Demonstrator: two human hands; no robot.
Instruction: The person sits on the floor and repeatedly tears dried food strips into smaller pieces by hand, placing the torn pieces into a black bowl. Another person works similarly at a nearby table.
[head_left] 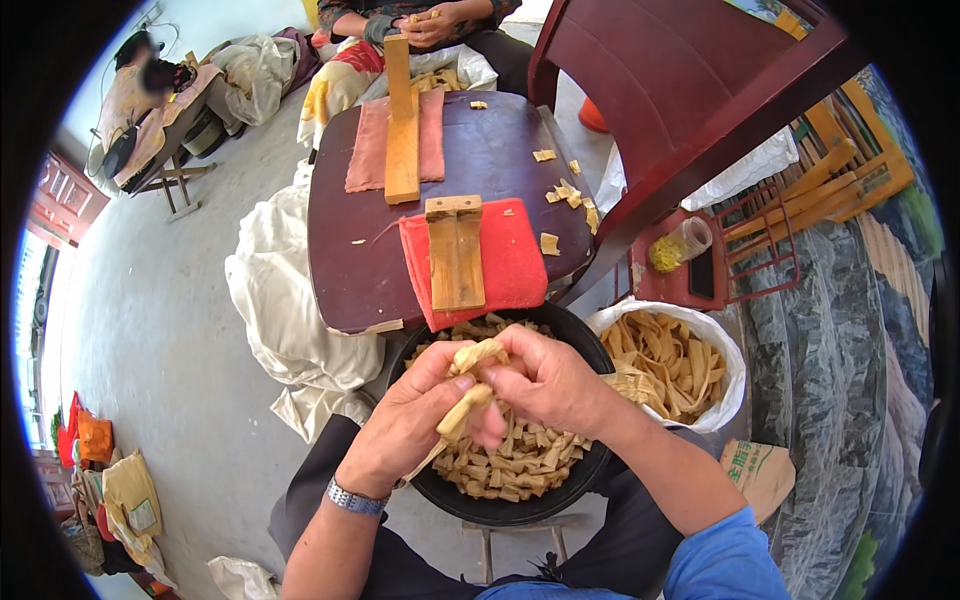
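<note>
Both my hands meet over a black tub (597,468) and hold one pale yellow, flat strip (480,353), bent and looped between the fingers. My left hand (398,432), with a metal watch at its wrist, pinches the strip's lower part, and a tail hangs below the palm. Thumb and fingers of my right hand (553,384) close on the strip's upper loop. Many short folded tan pieces (515,462) fill the tub beneath. Just beyond the hands, a wooden block (457,265) lies on a folded red cloth (518,250).
The dark chair seat (338,250) ahead bears a second wooden piece (402,150), a pink cloth (365,150) and loose yellow bits (570,194). Long strips (670,365) fill a white bag at right. Across the seat, another person's hands (430,27) hold something small and yellow.
</note>
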